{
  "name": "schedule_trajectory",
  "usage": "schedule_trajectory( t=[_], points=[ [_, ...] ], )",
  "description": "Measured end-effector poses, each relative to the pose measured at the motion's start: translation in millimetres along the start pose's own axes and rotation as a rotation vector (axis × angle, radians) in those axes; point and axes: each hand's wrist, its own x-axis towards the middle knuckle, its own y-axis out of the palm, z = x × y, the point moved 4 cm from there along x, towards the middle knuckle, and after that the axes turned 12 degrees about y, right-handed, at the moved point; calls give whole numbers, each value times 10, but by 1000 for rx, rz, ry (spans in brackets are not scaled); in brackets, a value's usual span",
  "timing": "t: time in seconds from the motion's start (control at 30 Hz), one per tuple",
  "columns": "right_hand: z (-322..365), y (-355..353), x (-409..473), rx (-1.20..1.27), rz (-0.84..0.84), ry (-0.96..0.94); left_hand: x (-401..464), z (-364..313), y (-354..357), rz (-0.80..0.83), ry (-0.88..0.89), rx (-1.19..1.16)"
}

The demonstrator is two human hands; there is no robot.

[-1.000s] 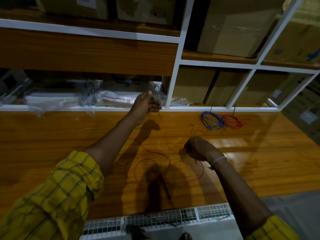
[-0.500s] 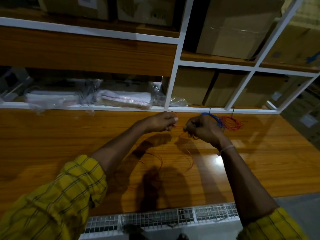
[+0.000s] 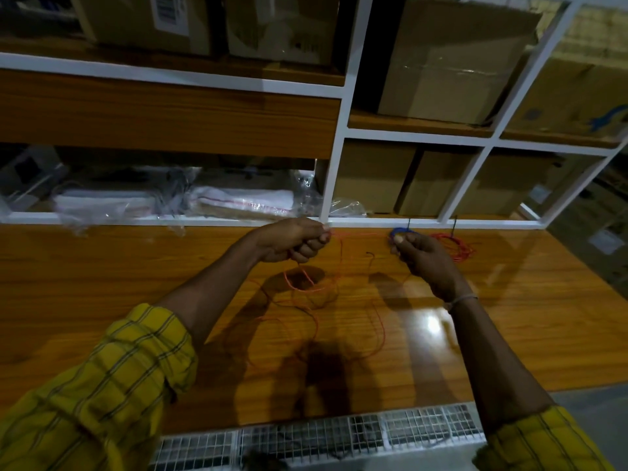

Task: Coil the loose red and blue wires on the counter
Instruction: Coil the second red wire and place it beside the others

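**Red wire stretched between two hands above counter**

Red wire [image 3: 360, 234] taut between hands; slack loops lie on wooden counter [image 3: 102, 283] below. Left hand [image 3: 295, 240] fisted around wire. Right hand [image 3: 421, 254] pinching other end. Behind right hand, against shelf: red coil [image 3: 457, 246], blue coil [image 3: 397, 231], partly hidden.

Head view — looks forward-down, close over counter [image 3: 102, 287].

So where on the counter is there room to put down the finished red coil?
Bare counter lies left of the left hand, below the plastic bags, and right of the red coil. Loose red wire crowds the middle between the arms.
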Motion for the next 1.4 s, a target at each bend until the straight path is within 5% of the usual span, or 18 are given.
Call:
schedule_trajectory(
  t=[0.13,0.37,0.47,0.57,0.7,0.87,1.0,1.17,1.4],
  points=[
    [-130,63,28,-227,-134,-33,89,-107,-95,-128,111,-496],
    [-713,-225,-73,209,-43,103,-36,-227,-909,-614,376,-1023],
    [-803,-221,-98,28,-77,120,-74,-163,-996,-722,404,-966],
    [-626,10,-56,-488,-148,-98,64,-47,-894,-844,377,-841],
    [-301,562,-94,-909,-194,-249,197,4,-623,-937,308,-364],
    [260,935,-289,-682,5,-331,251,-86,-73,-558,258,272],
    [524,729,-290,-400,-165,-275,216,-10,123,-289,160,452],
    [527,491,-252,-216,-260,-190,142,34,249,-95,60,484],
    [256,146,-144,-43,-1,-103,-88,-147,87,19,39,188]
  ],
)
